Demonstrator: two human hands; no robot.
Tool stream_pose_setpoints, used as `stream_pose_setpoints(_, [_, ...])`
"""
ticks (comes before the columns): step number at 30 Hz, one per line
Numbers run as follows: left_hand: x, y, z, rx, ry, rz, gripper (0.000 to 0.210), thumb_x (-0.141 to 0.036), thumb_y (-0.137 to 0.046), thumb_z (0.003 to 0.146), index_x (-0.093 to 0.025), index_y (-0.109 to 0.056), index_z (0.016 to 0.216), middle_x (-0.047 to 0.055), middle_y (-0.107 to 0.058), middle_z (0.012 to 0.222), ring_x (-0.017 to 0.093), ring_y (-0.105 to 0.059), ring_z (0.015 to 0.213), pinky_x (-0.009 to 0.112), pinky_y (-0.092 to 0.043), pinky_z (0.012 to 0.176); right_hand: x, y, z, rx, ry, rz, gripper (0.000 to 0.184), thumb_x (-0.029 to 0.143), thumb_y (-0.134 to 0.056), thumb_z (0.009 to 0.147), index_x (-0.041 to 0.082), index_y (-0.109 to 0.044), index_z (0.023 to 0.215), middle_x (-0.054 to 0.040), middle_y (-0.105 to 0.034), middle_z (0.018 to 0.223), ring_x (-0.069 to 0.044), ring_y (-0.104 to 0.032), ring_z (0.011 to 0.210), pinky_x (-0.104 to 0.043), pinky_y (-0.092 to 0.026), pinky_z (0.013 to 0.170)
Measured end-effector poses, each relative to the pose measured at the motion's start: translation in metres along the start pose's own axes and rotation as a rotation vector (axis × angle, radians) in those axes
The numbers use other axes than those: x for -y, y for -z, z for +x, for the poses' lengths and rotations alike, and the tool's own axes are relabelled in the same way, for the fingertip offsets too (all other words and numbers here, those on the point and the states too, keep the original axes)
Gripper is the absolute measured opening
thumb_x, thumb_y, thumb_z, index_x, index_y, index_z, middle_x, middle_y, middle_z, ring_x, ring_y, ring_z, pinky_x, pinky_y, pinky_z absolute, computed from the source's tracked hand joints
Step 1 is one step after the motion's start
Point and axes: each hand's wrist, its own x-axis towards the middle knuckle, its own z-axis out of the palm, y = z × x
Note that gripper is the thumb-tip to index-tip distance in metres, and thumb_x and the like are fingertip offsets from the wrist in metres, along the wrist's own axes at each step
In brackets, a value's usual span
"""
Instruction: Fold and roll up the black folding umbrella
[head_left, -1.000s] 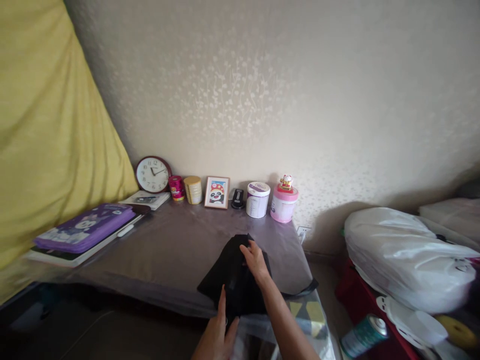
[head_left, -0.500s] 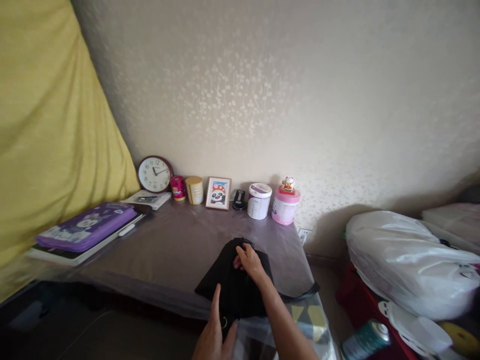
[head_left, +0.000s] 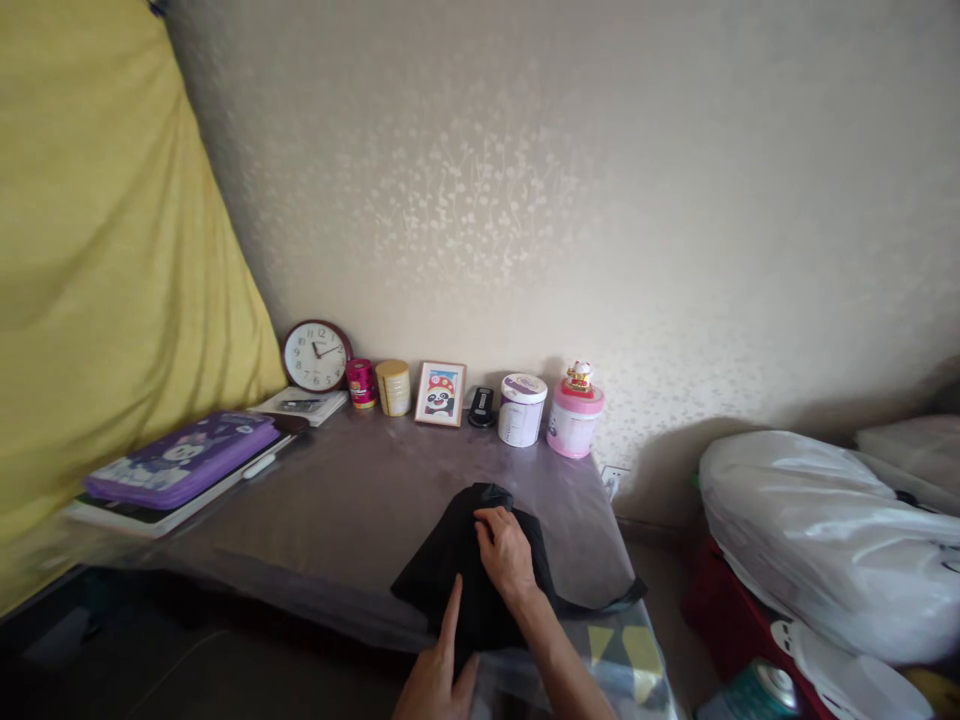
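A black fabric piece [head_left: 439, 560], perhaps a soft bag, lies bunched near the table's front right edge, with a dark strap [head_left: 607, 603] trailing off to the right. My right hand [head_left: 508, 550] rests on its upper part, fingers bent and closed against the cloth. At the near edge of the fabric is my left hand [head_left: 441, 665], its index finger stretched out over the cloth and its thumb apart. Its other fingers are hidden from view.
A clear sheet covers the table [head_left: 337, 500]. Along the wall stand a clock [head_left: 317, 356], tins, a picture frame [head_left: 440, 394] and two tubs [head_left: 522, 410]. A purple case [head_left: 184, 458] lies left. White plastic bags [head_left: 825, 530] sit right of the table.
My right hand has turned and slid slightly right and down on the black fabric, with its fingers more bent. My left hand has shifted slightly right. The whole view has moved a little.
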Motion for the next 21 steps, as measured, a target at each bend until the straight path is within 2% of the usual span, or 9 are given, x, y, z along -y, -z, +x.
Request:
stream_pose_setpoints(3, [0.003,-0.002,0.000,-0.010,-0.037,0.022,0.072,-0.017,-0.036,0.085,-0.011,0.005,0.144,0.014,-0.041,0.139,0.017,-0.052,0.117,0.023,-0.040,0.093,-0.012,-0.006,-0.012,-0.175,0.190,-0.158,0.024,0.016,-0.043,0.086,0.018,-0.064,0.098,-0.0084,-0.063,0.107,-0.021,-0.056,0.101,-0.035,-0.041,0.091])
stream_pose_setpoints(6, [0.008,-0.004,0.001,-0.022,-0.066,0.028,0.071,-0.016,-0.034,0.084,-0.009,0.005,0.144,0.013,-0.038,0.141,0.017,-0.049,0.120,0.022,-0.037,0.096,-0.027,-0.015,-0.012,-0.263,0.238,-0.244,0.027,0.019,-0.045,0.087,0.015,-0.062,0.107,-0.0109,-0.059,0.119,-0.023,-0.051,0.111,-0.038,-0.040,0.096])
stream_pose_setpoints(8, [0.010,-0.005,0.002,-0.021,-0.070,0.021,0.071,-0.016,-0.033,0.084,-0.010,0.004,0.144,0.011,-0.037,0.142,0.016,-0.048,0.121,0.021,-0.036,0.098,-0.035,-0.020,-0.006,-0.262,0.216,-0.274,0.032,0.022,-0.045,0.087,0.013,-0.058,0.115,-0.0124,-0.054,0.126,-0.025,-0.047,0.119,-0.040,-0.038,0.099])
stream_pose_setpoints(13, [0.011,-0.004,0.004,-0.017,-0.091,-0.020,0.071,-0.018,-0.033,0.084,-0.010,0.004,0.144,0.010,-0.034,0.144,0.016,-0.046,0.123,0.022,-0.036,0.098,-0.041,-0.022,0.018,-0.141,0.117,-0.316,0.040,0.028,-0.042,0.090,0.013,-0.050,0.127,-0.0120,-0.043,0.138,-0.024,-0.038,0.128,-0.040,-0.035,0.102])
stream_pose_setpoints(17, [0.005,-0.003,0.003,-0.005,-0.066,-0.023,0.073,-0.018,-0.034,0.083,-0.009,0.007,0.143,0.013,-0.045,0.137,0.017,-0.054,0.116,0.024,-0.039,0.095,-0.044,-0.018,0.035,-0.076,0.028,-0.323,0.041,0.028,-0.039,0.091,0.016,-0.046,0.130,-0.0099,-0.045,0.136,-0.021,-0.040,0.127,-0.036,-0.036,0.102])
stream_pose_setpoints(21, [0.000,-0.002,0.000,-0.024,0.041,0.008,0.075,-0.020,-0.037,0.084,-0.010,0.007,0.143,0.013,-0.062,0.119,0.020,-0.059,0.108,0.027,-0.040,0.093,-0.040,-0.014,0.038,-0.118,-0.044,-0.356,0.042,0.028,-0.040,0.091,0.013,-0.045,0.131,-0.0154,-0.042,0.138,-0.027,-0.040,0.127,-0.044,-0.034,0.101])
